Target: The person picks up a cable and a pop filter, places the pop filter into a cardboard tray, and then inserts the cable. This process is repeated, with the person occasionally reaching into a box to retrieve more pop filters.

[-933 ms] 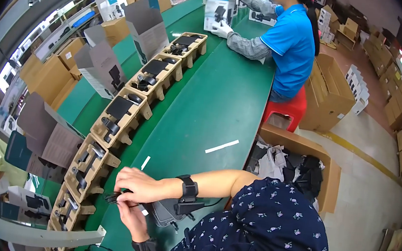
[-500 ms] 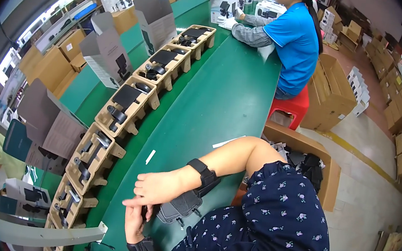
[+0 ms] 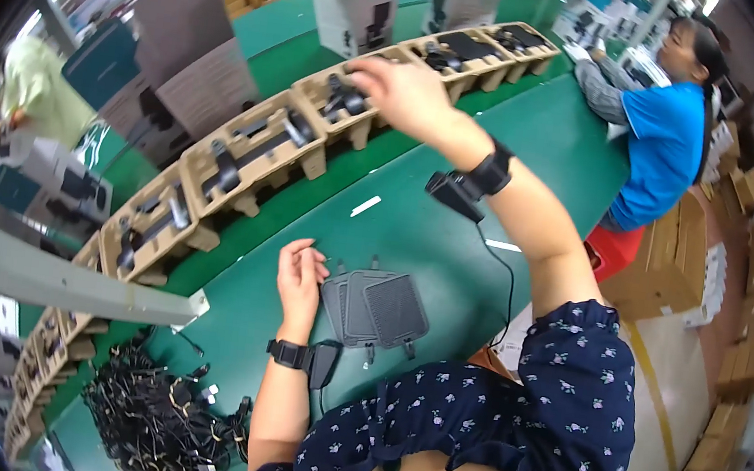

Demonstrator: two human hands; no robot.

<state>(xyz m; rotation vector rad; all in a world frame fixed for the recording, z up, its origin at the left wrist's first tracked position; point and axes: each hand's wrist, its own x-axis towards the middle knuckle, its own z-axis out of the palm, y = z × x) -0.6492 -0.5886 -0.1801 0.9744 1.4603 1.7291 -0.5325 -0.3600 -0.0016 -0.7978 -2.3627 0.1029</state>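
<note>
My right hand (image 3: 402, 97) is stretched out over one of the brown moulded trays (image 3: 315, 106), above a black rounded part (image 3: 344, 99) in it. Its fingers are apart and slightly blurred, with nothing visible in them; they partly cover that tray. On the green table, my left hand (image 3: 299, 281) rests loosely with bent, parted fingers and holds nothing I can see. Just right of it lie several overlapping flat dark grey panels (image 3: 395, 308) with small tabs. Each wrist wears a black strap with a small box.
A row of part-filled trays (image 3: 252, 151) runs along the table's far side, with open printed cartons (image 3: 196, 66) behind. A tangle of black cables (image 3: 156, 420) lies at lower left, near a grey metal bar (image 3: 66, 270). A person in blue (image 3: 671, 143) sits far right.
My right hand has moved away from the left hand and reached out to the trays. The view has swung left, bringing the cables in; the grey panels are now uncovered.
</note>
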